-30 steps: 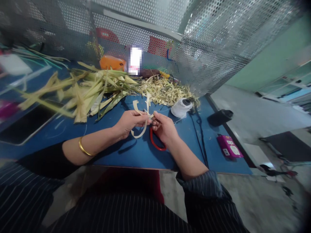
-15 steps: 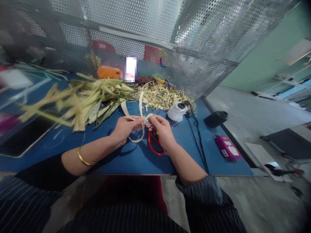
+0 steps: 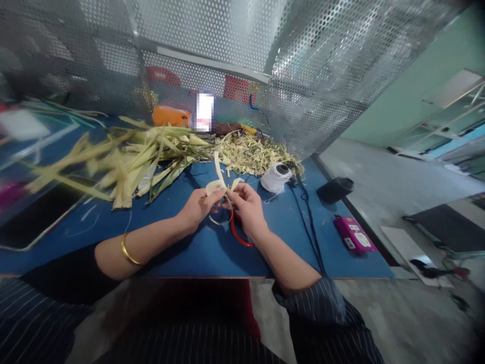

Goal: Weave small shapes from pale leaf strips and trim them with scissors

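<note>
Pale leaf strips (image 3: 219,167) meet between my two hands above the blue tabletop. My left hand (image 3: 199,205) pinches them from the left, and one wide strip folds over by its thumb. From the right, my right hand (image 3: 248,205) closes its fingertips on the same strips, close beside the left fingers. One strip stands upright from the join and a thin one loops beneath. Red-handled scissors (image 3: 242,240) lie under my right hand, their blades hidden. A spool of white thread (image 3: 276,178) rests just beyond that hand.
Long dried leaves (image 3: 129,167) spread on the left, with a heap of trimmings (image 3: 250,151) behind. A dark phone-like slab (image 3: 41,212), a black spool (image 3: 335,190), a magenta packet (image 3: 353,234) and black cords (image 3: 308,217) lie around. Perforated metal mesh (image 3: 212,30) rises at the back.
My hands have shifted their grip on the strips. The wide strip at the left now folds over near my left thumb, and the loop beneath looks smaller.
</note>
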The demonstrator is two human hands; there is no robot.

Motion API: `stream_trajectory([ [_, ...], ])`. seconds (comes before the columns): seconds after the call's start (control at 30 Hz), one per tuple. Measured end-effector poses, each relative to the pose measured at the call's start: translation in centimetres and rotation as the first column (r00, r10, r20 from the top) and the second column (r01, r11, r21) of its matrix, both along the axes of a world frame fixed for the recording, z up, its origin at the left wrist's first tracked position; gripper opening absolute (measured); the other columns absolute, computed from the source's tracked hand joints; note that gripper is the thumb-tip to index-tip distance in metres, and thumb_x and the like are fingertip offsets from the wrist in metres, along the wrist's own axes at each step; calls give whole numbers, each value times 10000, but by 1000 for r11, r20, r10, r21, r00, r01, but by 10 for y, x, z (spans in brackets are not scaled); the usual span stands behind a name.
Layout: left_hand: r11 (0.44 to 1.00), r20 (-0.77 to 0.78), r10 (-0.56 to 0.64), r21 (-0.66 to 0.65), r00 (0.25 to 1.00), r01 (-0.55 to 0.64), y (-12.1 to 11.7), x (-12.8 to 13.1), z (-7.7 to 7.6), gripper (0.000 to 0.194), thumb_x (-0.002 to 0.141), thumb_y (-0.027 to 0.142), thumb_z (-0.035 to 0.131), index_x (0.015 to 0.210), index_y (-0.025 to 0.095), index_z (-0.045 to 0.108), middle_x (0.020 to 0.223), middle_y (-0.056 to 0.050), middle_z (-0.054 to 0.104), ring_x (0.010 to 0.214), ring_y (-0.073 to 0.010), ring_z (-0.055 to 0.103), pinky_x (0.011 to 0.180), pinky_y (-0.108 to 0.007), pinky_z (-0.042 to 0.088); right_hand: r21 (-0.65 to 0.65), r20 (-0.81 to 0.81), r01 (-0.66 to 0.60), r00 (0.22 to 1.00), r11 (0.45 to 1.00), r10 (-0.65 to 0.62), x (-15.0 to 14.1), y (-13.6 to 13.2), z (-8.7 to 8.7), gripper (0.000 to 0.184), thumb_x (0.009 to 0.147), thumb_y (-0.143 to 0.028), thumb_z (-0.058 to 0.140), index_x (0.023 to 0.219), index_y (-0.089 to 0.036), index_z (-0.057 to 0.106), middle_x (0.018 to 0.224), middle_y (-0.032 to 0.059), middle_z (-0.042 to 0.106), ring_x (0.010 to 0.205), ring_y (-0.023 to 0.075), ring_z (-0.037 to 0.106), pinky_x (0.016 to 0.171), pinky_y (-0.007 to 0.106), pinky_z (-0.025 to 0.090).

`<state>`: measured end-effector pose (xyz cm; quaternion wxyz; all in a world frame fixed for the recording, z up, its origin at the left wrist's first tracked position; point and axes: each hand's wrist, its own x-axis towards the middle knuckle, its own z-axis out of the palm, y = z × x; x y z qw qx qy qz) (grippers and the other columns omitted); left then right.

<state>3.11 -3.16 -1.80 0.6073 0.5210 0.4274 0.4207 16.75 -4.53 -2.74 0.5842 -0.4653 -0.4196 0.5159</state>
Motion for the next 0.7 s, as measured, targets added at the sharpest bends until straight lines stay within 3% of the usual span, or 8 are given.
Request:
stream_trajectory([
  [0.1, 999, 26, -32, 28, 999, 31, -2, 1, 1, 349, 754, 449, 668, 821, 108, 698, 672, -16, 586, 624, -131, 525, 566, -238, 441, 50, -9, 42, 999, 998, -41, -1, -1, 3, 236, 698, -329, 747, 754, -209, 552, 588, -79, 556, 527, 105, 590, 549, 239, 472],
  [0.23, 998, 131, -31, -42, 991, 36, 2, -2, 4, 373, 763, 453, 669, 916, 116, 716, 714, -26, 624, 583, -116, 553, 574, -238, 461, 132, -22, 125, 992, 983, -123, 3, 0, 4, 167, 732, -289, 712, 713, -196, 575, 568, -71, 540, 505, 88, 546, 515, 225, 427],
  [0.4, 971, 74, 232, -72, 970, -227, 20, -14, 4, 295, 696, 365, 726, 863, 123, 736, 741, -50, 661, 628, -127, 585, 538, -210, 443, 138, -11, 118, 993, 983, -118, 17, 3, 6, 193, 789, -306, 651, 679, -198, 535, 555, -64, 545, 479, 71, 494, 507, 220, 396],
  [0.5, 947, -48, 316, 82, 948, -311, 34, -23, 6, 287, 701, 321, 717, 918, 135, 740, 834, -66, 690, 718, -145, 599, 581, -221, 456, 160, 10, 123, 992, 979, -126, 24, 4, 11, 197, 801, -314, 644, 682, -197, 538, 578, -54, 561, 489, 70, 510, 514, 221, 394],
  [0.57, 872, -123, 408, 347, 905, -346, 39, -29, 9, 343, 731, 298, 704, 1045, 162, 725, 974, -77, 708, 828, -168, 622, 692, -261, 489, 163, 17, 108, 994, 981, -112, 25, 4, 15, 191, 803, -309, 639, 677, -197, 548, 567, -52, 554, 481, 77, 521, 512, 229, 401],
  [0.6, 775, -152, 487, 529, 860, -346, 40, -31, 11, 360, 760, 303, 690, 1097, 180, 714, 1054, -82, 703, 899, -181, 625, 760, -284, 493, 162, 24, 97, 994, 982, -103, 26, 3, 16, 188, 804, -305, 637, 676, -197, 552, 563, -51, 553, 475, 80, 522, 509, 233, 405],
  [0.63, 684, -194, 527, 675, 827, -277, 39, -33, 13, 339, 810, 312, 650, 1119, 188, 711, 1115, -91, 695, 968, -199, 619, 826, -315, 486, 162, 34, 84, 995, 983, -91, 25, 3, 17, 188, 805, -301, 635, 672, -196, 553, 557, -52, 550, 469, 81, 519, 506, 235, 405],
  [0.7, 597, -380, 468, 802, 798, 32, 35, -34, 17, 258, 883, 330, 578, 1018, 194, 752, 1052, -89, 724, 1020, -226, 615, 939, -374, 443, 169, 74, 38, 996, 985, -51, 24, 2, 18, 210, 812, -301, 633, 656, -195, 541, 542, -54, 543, 460, 78, 506, 504, 235, 401],
])
